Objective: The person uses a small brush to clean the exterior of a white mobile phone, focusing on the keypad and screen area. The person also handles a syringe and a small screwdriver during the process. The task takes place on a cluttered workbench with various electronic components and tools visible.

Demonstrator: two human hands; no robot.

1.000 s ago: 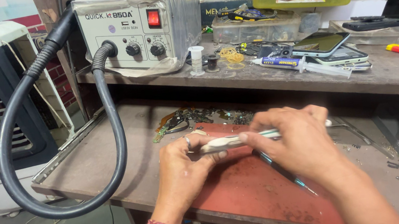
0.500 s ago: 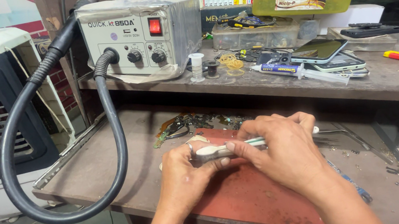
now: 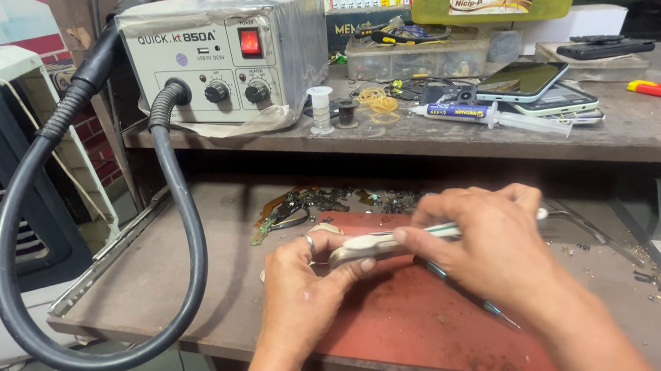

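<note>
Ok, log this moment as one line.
left hand: grips white device | right hand: on device, holds thin tool | over red mat

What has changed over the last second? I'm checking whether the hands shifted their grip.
Little changed. The right hand closed further over the slim white device, now hiding more of the thin tool beneath it. The left hand still pinches the device's other end above the red mat. The hot-air station and hose stayed put.
</note>
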